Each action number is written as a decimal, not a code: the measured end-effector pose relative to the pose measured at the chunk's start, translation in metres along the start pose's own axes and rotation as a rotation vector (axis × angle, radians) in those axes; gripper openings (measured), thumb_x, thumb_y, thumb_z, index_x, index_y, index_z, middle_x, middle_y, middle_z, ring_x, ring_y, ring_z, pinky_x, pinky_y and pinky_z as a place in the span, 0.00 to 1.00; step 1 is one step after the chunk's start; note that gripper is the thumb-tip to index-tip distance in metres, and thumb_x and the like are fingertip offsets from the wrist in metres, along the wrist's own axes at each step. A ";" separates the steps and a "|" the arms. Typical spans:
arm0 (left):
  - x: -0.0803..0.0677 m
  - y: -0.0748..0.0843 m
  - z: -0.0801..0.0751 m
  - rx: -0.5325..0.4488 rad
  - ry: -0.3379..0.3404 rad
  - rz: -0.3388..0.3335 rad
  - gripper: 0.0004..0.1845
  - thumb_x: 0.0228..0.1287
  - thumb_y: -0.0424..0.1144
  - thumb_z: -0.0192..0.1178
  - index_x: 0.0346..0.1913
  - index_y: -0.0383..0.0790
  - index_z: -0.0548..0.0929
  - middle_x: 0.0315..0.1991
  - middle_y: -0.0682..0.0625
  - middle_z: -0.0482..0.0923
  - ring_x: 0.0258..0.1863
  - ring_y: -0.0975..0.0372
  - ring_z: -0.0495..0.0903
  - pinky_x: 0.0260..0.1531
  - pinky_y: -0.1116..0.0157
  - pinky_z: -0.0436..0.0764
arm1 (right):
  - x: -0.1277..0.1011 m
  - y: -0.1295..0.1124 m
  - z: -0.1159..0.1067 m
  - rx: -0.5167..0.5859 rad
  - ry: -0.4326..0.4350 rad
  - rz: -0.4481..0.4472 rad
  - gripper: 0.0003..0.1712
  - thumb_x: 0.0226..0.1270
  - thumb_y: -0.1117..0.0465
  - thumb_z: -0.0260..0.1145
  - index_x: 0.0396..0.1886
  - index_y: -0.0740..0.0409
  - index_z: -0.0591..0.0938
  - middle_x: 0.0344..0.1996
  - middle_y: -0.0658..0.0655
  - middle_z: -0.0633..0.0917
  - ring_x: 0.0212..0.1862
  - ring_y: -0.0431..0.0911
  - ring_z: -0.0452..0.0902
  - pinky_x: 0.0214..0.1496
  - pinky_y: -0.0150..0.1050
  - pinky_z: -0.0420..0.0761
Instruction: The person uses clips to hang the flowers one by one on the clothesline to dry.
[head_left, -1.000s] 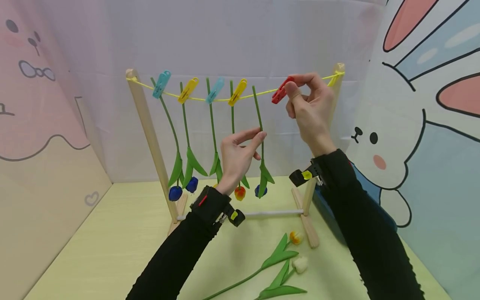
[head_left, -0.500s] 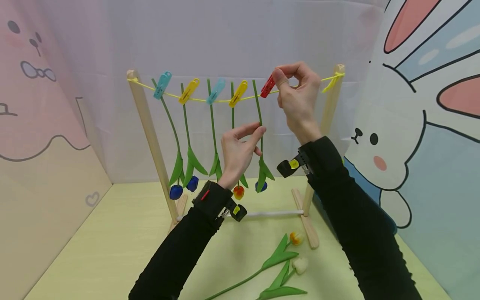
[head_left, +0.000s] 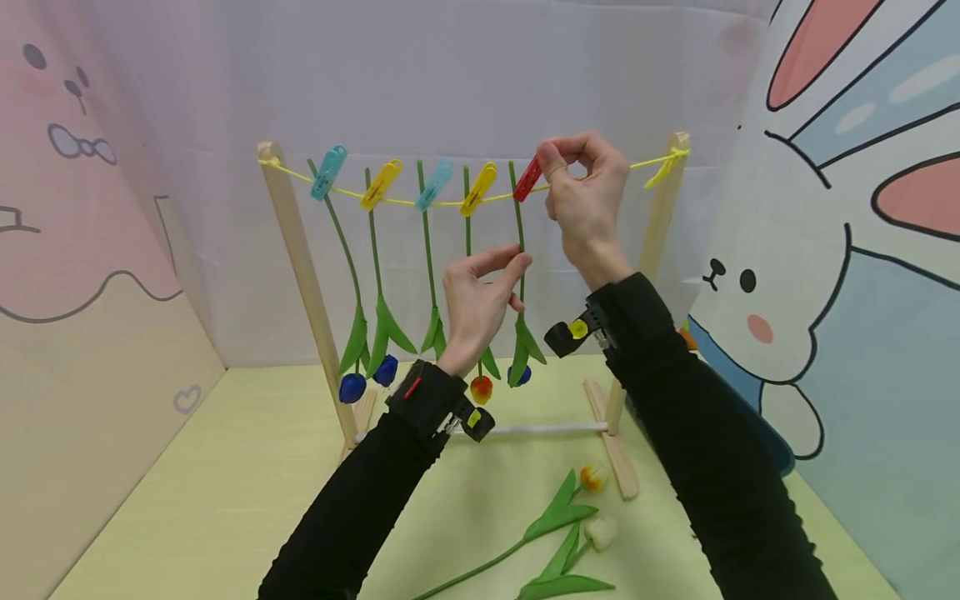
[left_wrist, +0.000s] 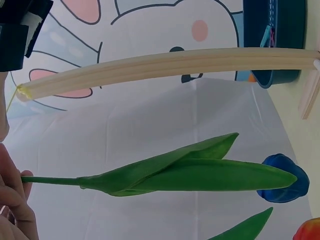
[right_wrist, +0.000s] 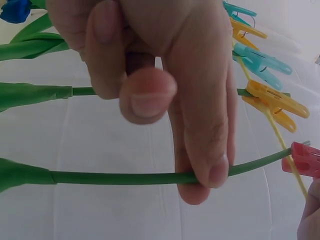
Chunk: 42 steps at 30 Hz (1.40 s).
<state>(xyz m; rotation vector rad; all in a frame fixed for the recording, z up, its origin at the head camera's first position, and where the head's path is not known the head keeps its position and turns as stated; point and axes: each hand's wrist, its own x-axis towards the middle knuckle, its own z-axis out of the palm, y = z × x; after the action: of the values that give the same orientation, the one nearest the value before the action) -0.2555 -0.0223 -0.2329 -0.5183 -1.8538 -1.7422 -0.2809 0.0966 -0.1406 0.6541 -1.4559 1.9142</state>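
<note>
In the head view my left hand (head_left: 480,304) pinches the green stem of an upside-down blue tulip (head_left: 520,225) between thumb and fingertips. Its blue bloom (left_wrist: 282,177) points right in the left wrist view. My right hand (head_left: 592,200) pinches a red clothespin (head_left: 528,178) by its upper end. The clothespin's lower end meets the yellow line (head_left: 501,198) and the stem near its top, also visible in the right wrist view, where the red clothespin (right_wrist: 304,159) overlaps both. Whether its jaws have closed on them I cannot tell.
Several tulips hang left of my hands from blue and yellow clothespins (head_left: 477,189). Wooden posts (head_left: 303,283) hold the line. An orange-yellow tulip (head_left: 558,504) and a white tulip (head_left: 562,562) lie on the table (head_left: 187,500). A dark blue bin (left_wrist: 287,37) stands beyond the right post.
My right hand has moved left with the red clothespin, bringing it to the tulip's stem. My left hand has raised the tulip slightly and keeps its pinch.
</note>
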 end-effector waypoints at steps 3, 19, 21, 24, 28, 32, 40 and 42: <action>0.000 0.000 0.000 0.002 0.003 -0.003 0.14 0.66 0.36 0.67 0.51 0.33 0.88 0.48 0.38 0.88 0.11 0.64 0.77 0.13 0.72 0.70 | -0.001 0.002 0.001 0.023 -0.003 0.021 0.09 0.69 0.68 0.66 0.29 0.52 0.81 0.23 0.49 0.77 0.12 0.40 0.57 0.17 0.29 0.62; -0.001 0.002 -0.004 0.034 -0.005 -0.002 0.14 0.66 0.36 0.67 0.52 0.33 0.88 0.48 0.37 0.88 0.12 0.62 0.79 0.15 0.70 0.72 | -0.005 0.002 -0.007 -0.065 -0.137 0.055 0.07 0.73 0.64 0.64 0.41 0.65 0.84 0.26 0.48 0.79 0.10 0.40 0.56 0.15 0.30 0.60; -0.004 0.003 -0.005 0.058 -0.009 0.010 0.15 0.66 0.36 0.67 0.52 0.33 0.87 0.49 0.37 0.88 0.12 0.64 0.80 0.16 0.71 0.73 | -0.007 0.001 -0.010 -0.117 -0.160 0.054 0.12 0.73 0.63 0.64 0.47 0.68 0.83 0.30 0.49 0.80 0.10 0.40 0.59 0.14 0.29 0.61; -0.011 0.004 -0.007 0.111 -0.020 0.062 0.17 0.67 0.36 0.67 0.55 0.32 0.85 0.51 0.38 0.87 0.14 0.58 0.83 0.16 0.70 0.74 | -0.011 -0.001 -0.017 -0.200 -0.178 0.022 0.18 0.74 0.63 0.63 0.56 0.71 0.81 0.37 0.49 0.81 0.11 0.37 0.67 0.14 0.27 0.64; -0.030 0.000 -0.011 0.167 -0.039 0.165 0.18 0.70 0.37 0.64 0.58 0.31 0.84 0.53 0.38 0.86 0.17 0.50 0.85 0.14 0.70 0.74 | -0.023 0.000 -0.036 -0.285 -0.176 -0.148 0.20 0.76 0.62 0.60 0.58 0.72 0.79 0.41 0.41 0.82 0.14 0.32 0.73 0.14 0.25 0.66; -0.060 -0.012 -0.021 0.238 -0.138 0.191 0.14 0.73 0.37 0.61 0.54 0.32 0.85 0.47 0.38 0.88 0.17 0.55 0.85 0.17 0.73 0.78 | -0.043 0.011 -0.069 -0.310 -0.160 -0.352 0.25 0.79 0.55 0.56 0.46 0.79 0.80 0.33 0.37 0.83 0.15 0.31 0.72 0.15 0.23 0.65; -0.124 -0.061 -0.055 0.472 -0.584 -0.087 0.09 0.73 0.37 0.60 0.45 0.39 0.89 0.37 0.48 0.90 0.28 0.63 0.87 0.29 0.74 0.82 | -0.075 0.061 -0.175 -0.518 -0.083 -0.397 0.26 0.79 0.63 0.55 0.18 0.74 0.78 0.10 0.42 0.73 0.14 0.28 0.64 0.18 0.20 0.62; -0.134 -0.074 -0.063 0.524 -0.696 -0.147 0.10 0.72 0.38 0.61 0.44 0.39 0.90 0.38 0.48 0.90 0.34 0.62 0.88 0.35 0.72 0.84 | -0.079 0.072 -0.203 -0.595 -0.054 -0.344 0.25 0.76 0.67 0.55 0.15 0.71 0.76 0.12 0.36 0.72 0.15 0.27 0.62 0.18 0.22 0.58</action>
<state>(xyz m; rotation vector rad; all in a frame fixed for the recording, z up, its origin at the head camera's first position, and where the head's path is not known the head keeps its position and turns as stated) -0.1887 -0.0798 -0.3727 -0.8531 -2.7699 -1.1342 -0.2829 0.2643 -0.2977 0.6186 -1.7073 1.1297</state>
